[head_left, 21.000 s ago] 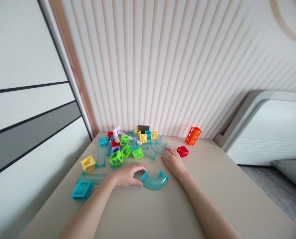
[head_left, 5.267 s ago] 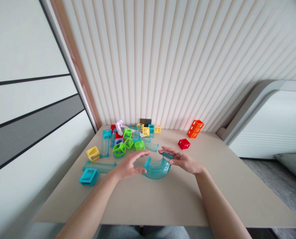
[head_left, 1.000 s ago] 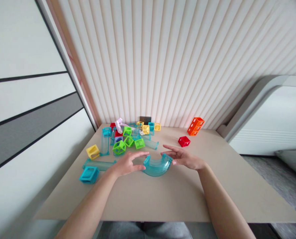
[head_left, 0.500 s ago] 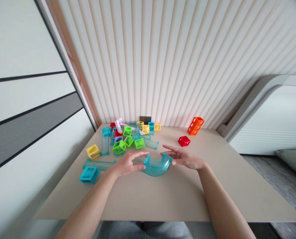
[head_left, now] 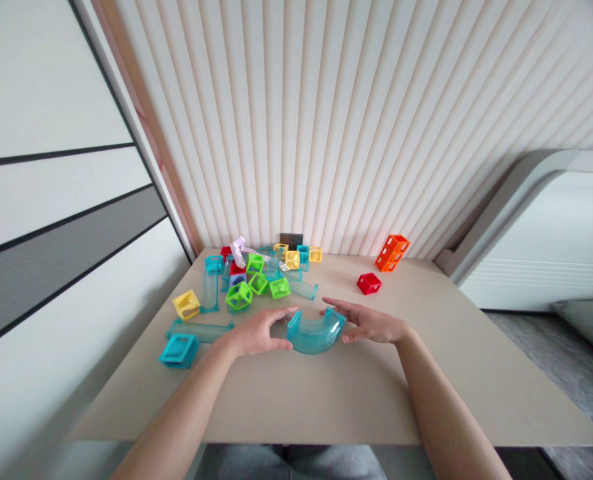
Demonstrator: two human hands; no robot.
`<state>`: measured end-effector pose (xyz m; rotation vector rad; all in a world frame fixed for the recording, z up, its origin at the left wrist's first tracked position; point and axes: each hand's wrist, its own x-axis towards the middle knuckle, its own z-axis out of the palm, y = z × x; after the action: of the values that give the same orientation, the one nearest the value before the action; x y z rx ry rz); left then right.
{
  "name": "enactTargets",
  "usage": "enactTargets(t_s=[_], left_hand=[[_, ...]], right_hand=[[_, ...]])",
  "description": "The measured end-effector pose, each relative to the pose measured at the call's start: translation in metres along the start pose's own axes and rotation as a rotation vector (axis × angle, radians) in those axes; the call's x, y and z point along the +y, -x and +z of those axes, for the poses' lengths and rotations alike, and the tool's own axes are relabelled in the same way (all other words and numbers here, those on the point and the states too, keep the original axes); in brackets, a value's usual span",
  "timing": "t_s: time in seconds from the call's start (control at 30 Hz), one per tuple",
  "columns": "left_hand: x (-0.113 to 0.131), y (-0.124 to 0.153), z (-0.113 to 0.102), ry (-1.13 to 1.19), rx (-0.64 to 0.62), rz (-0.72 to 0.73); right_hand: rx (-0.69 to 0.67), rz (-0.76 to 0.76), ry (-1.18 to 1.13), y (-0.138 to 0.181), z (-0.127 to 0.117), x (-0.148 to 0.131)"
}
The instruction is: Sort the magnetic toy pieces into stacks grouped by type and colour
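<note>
A translucent teal curved track piece rests on the table with its two ends pointing away from me. At its left end is my left hand, thumb and fingers spread apart, the thumb tip at or very near the edge. My right hand is by the other end, fingers stretched past its far side and thumb apart near the edge. Neither hand visibly grips the piece, though light contact is hard to tell.
Left on the table lie a teal cube frame, a straight teal track and a yellow cube frame. Behind them is a pile with green cube frames. A red cube and an orange stack stand back right.
My right hand's fingers have lowered slightly and its thumb has shifted a little. My left fingers have moved slightly. The curved track piece stays in nearly the same place.
</note>
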<state>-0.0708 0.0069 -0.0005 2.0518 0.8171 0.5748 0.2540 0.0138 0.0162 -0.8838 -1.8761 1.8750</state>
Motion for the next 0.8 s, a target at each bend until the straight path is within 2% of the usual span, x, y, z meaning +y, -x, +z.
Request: enactTargets(t_s=[0.3, 0.6, 0.7, 0.8], left_hand=[[-0.006, -0.002, 0.005, -0.135, -0.019, -0.037], [-0.005, -0.003, 0.005, -0.131, -0.023, -0.005], [-0.004, -0.003, 0.005, -0.133, -0.022, -0.011], [-0.004, -0.003, 0.005, -0.136, -0.013, -0.027]], right_hand=[[-0.009, 0.012, 0.013, 0.000, 0.000, 0.001], [-0.012, -0.007, -0.088, 0.008, -0.010, -0.003], [0.063, -0.060, -0.074, 0.007, -0.014, 0.001], [0.286, -0.108, 0.006, -0.003, -0.017, 0.012]])
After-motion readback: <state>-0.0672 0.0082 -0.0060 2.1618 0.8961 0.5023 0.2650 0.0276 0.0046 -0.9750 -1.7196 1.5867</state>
